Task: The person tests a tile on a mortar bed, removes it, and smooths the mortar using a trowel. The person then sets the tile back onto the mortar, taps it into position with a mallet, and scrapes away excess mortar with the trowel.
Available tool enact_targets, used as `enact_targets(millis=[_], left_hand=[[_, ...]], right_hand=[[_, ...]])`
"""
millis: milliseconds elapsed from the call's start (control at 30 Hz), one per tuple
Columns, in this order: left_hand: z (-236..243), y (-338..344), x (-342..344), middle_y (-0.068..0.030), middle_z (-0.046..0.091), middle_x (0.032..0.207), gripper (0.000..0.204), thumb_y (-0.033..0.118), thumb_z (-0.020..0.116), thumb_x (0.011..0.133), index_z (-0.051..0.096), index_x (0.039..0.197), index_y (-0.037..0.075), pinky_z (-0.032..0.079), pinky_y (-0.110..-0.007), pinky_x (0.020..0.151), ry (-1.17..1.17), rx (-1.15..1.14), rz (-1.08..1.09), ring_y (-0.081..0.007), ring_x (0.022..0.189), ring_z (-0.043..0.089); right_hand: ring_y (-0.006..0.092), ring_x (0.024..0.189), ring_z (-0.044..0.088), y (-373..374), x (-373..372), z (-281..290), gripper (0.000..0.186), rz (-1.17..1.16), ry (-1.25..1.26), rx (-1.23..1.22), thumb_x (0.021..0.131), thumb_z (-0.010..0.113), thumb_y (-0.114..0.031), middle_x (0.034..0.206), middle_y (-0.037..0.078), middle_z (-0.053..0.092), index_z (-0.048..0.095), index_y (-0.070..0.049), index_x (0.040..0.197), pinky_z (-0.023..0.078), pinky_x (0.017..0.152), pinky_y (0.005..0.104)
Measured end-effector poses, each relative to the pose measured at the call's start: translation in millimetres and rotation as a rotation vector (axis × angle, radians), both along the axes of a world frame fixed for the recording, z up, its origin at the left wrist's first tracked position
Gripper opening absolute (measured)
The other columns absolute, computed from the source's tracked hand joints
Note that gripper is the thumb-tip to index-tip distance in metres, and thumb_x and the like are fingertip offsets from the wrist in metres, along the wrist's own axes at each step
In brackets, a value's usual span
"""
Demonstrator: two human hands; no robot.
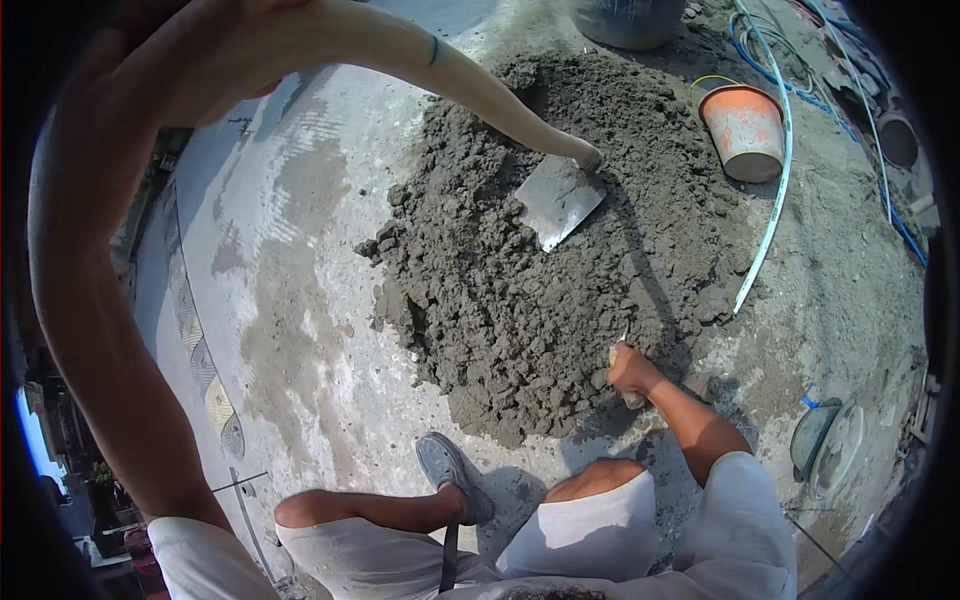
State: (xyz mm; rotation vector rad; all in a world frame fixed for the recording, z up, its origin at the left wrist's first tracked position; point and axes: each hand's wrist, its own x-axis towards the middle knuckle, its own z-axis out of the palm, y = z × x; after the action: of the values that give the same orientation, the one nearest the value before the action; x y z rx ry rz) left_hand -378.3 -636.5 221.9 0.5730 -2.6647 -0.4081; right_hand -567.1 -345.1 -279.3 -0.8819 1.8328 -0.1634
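Head | left hand grips hoe | grey mix just beyond right hand, hold unclear

The view comes from the wearer's head — the left of two fisheye cameras set side by side — and faces steeply down past the white shorts at 6 o'clock to the grey mound around the centre and toward 12. The left arm rises at 9 o'clock so near the lens that it looms large and bowed, while the orange bucket at 2 o'clock lies farther off — all inside a rounded black rim.
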Motion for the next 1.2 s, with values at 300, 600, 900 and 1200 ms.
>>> enact_targets(millis=[300,600,900,1200], left_hand=[[-4,57,20,-0.0116,0.072,0.087,0.020,0.015,0.067,0.087,0.072,0.102,0.003,0.053,-0.029,0.064,-0.038,-0.068,0.032,-0.0166,0.070,0.067],[-10,59,12,-0.0130,0.072,0.100,0.018,0.009,0.064,0.084,0.072,0.098,-0.001,0.053,-0.031,0.077,0.004,0.084,0.047,-0.0201,0.087,0.069],[-7,54,-28,-0.0135,0.071,0.088,0.019,0.010,0.064,0.086,0.072,0.099,-0.001,0.053,-0.031,0.071,0.022,0.076,-0.011,-0.0184,0.075,0.067],[10,52,-69,-0.0124,0.069,0.086,0.022,0.018,0.066,0.085,0.073,0.097,0.002,0.052,-0.035,0.070,-0.101,-0.289,-0.075,-0.0241,0.076,0.066]], right_hand=[[0.0219,0.049,0.055,-32,28,-52,0.027,-0.438,-0.436,0.021,0.086,0.060,-0.002,0.066,0.011,0.055,0.041,0.001,0.105,0.047,0.043,0.0400],[0.0214,0.052,0.056,4,17,-63,0.052,-0.491,-0.499,0.021,0.083,0.065,-0.003,0.070,0.012,0.058,0.035,0.002,0.125,0.047,0.046,0.0394],[0.0155,0.061,0.056,50,-10,-18,0.094,-0.544,-0.508,-0.243,0.080,0.069,-0.006,0.088,0.014,0.062,0.008,0.001,0.151,0.047,0.056,0.0338],[0.0160,0.049,0.054,120,20,57,0.039,-0.874,-0.613,-0.402,0.078,0.065,0.000,0.070,0.007,0.054,0.045,-0.004,0.111,0.047,0.042,0.0332]])
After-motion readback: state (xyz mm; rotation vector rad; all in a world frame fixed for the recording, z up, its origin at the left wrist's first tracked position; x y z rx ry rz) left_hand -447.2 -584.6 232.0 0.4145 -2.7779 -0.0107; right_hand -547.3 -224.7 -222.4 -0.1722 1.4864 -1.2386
